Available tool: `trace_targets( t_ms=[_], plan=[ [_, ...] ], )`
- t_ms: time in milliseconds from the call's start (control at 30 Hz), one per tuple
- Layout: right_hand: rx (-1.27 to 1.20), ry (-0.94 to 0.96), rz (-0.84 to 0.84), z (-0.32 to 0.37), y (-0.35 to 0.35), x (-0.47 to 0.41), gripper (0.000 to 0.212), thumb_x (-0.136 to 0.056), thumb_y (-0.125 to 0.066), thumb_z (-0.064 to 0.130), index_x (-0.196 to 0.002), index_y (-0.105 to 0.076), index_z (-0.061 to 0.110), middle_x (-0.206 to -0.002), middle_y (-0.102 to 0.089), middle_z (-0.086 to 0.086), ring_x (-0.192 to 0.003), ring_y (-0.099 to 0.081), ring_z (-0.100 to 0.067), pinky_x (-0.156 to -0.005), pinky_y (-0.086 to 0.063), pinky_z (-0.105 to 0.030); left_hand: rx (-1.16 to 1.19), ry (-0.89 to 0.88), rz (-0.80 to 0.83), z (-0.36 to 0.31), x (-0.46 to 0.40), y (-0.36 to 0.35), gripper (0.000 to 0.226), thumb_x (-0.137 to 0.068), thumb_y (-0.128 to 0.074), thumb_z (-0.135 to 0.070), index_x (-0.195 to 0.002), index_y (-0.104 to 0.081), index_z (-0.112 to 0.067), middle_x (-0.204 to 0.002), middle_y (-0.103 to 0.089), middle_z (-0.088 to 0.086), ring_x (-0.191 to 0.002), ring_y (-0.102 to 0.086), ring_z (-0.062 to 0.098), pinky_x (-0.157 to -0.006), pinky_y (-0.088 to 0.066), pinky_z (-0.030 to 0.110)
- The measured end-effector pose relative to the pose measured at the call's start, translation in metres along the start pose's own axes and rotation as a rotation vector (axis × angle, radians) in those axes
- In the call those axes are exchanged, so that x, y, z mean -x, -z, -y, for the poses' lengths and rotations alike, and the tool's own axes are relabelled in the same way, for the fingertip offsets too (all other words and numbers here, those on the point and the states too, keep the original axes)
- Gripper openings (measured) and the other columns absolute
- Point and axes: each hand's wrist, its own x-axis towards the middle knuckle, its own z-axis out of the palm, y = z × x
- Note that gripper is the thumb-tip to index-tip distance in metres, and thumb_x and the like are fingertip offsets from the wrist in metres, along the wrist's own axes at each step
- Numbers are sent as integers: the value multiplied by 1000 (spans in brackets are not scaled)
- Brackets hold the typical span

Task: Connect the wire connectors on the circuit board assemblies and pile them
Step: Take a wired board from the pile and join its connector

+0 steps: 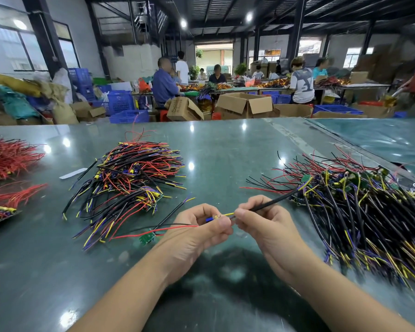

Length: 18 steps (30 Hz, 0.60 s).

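Observation:
My left hand (197, 232) pinches a small brass connector with a blue sleeve (213, 218) above the green table (225, 149). Red and black wires run from it leftward to a small green circuit board (147, 238) lying on the table. My right hand (261, 224) pinches a yellow wire end (228, 214) of a black sheathed cable (273, 201), right at the connector. That cable leads up and right into a large heap of wired boards (359, 207). A second pile of wired assemblies (134, 178) lies at centre left.
Bundles of red wires (7, 159) and more boards (0, 212) lie at the left table edge. A white strip (72, 173) lies near the centre pile. Beyond the table stand cardboard boxes (244, 105), blue crates (127, 116) and seated people (164, 82) at other benches.

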Motion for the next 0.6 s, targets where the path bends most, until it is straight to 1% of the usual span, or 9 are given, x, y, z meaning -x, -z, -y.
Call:
trace_targets(
  t_ms=[67, 100, 167, 233, 300, 367, 400, 467, 600],
  plan=[
    [-123, -35, 17, 1, 1, 0, 18, -60, -73, 12, -71, -59, 16, -70, -62, -2, -64, -61, -14, -69, -52, -23, 4, -10, 17, 1, 0, -2, 16, -65, -79, -11, -66, -67, -22, -82, -67, 12, -70, -67, 17, -65, -54, 22],
    [-168, -50, 28, 1, 1, -1, 19, -59, -72, 11, -71, -58, 15, -70, -62, -2, -63, -60, -13, -68, -52, -23, 3, -22, 27, 1, 0, -2, 17, -65, -81, -12, -67, -67, -22, -82, -67, 11, -71, -67, 17, -65, -54, 22],
    [-201, -66, 34, 1, 1, -1, 22, -60, -72, 10, -74, -56, 14, -69, -61, -3, -62, -60, -13, -68, -52, -23, 9, -47, 22, 2, 1, -3, 19, -63, -84, -15, -68, -67, -22, -82, -69, 11, -71, -67, 16, -66, -54, 21],
    [-196, -63, 17, 0, 0, -1, 23, -60, -71, 8, -75, -54, 12, -69, -60, -3, -61, -60, -13, -66, -52, -22, 10, -77, -1, 2, 1, -4, 15, -65, -80, -18, -68, -67, -23, -81, -70, 11, -71, -67, 16, -66, -53, 21],
    [-136, -41, 6, -1, 0, -1, 21, -65, -70, 4, -75, -53, 12, -68, -60, -3, -61, -57, -13, -64, -51, -22, -12, -109, -32, 3, 1, -6, 12, -62, -78, -25, -67, -68, -23, -79, -69, 12, -71, -67, 15, -67, -53, 21],
    [7, 16, 8, -2, -2, -1, 24, -75, -66, -8, -74, -52, 12, -66, -59, 0, -59, -54, -12, -62, -48, -20, -29, -140, -82, 4, 1, -6, 15, -59, -77, -30, -68, -69, -21, -76, -69, 10, -69, -67, 14, -65, -53, 20],
    [82, 52, 6, -2, -3, 0, 26, -78, -64, -12, -73, -51, 11, -65, -59, 2, -58, -54, -10, -60, -46, -19, -26, -150, -108, 5, 1, -6, 15, -58, -77, -30, -68, -70, -21, -75, -68, 10, -68, -67, 14, -64, -53, 20],
    [168, 104, -17, -4, -5, 0, 28, -81, -63, -12, -71, -52, 11, -65, -59, 4, -57, -53, -9, -57, -44, -18, -26, -158, -129, 5, 0, -6, 13, -60, -75, -27, -71, -72, -21, -75, -67, 8, -68, -67, 14, -64, -53, 20],
    [129, 144, -65, -5, -7, 2, 28, -80, -65, -10, -69, -53, 13, -65, -59, 1, -60, -55, -11, -58, -45, -18, -35, -151, -107, 5, 0, -6, 16, -59, -78, -30, -71, -73, -21, -73, -69, 7, -67, -66, 13, -64, -53, 20]
  ],
)
